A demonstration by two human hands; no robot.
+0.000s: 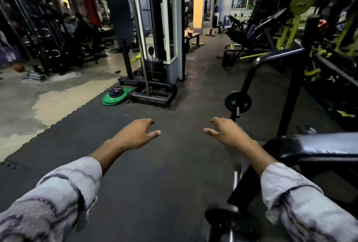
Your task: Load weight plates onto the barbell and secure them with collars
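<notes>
Both hands are extended forward over the dark rubber mat floor [155, 174] with nothing held. The left hand [135, 135] and the right hand [227, 135] each have the fingers spread and loosely curled, empty.

The steel barbell [235, 114] lies to the person's right, running from the lower edge of the view up past the right hand. Its far end carries one small black round weight plate [238, 102]; a second dark plate [228, 217] sits at its near end. Whether a collar is fitted at either end cannot be told. A black padded bench [319, 144] stands just beside the bar.

Spare plates lie well apart from the bar: a stack of flat green discs [116, 98] topped by small black plates [115, 92], on the floor at the foot of a cable machine [155, 47].

Judged step: fetching plates, early in the loading. The next move calls for walking to the stack, gripping one plate by its rim with both hands, and carrying it back to the bar's sleeve.
</notes>
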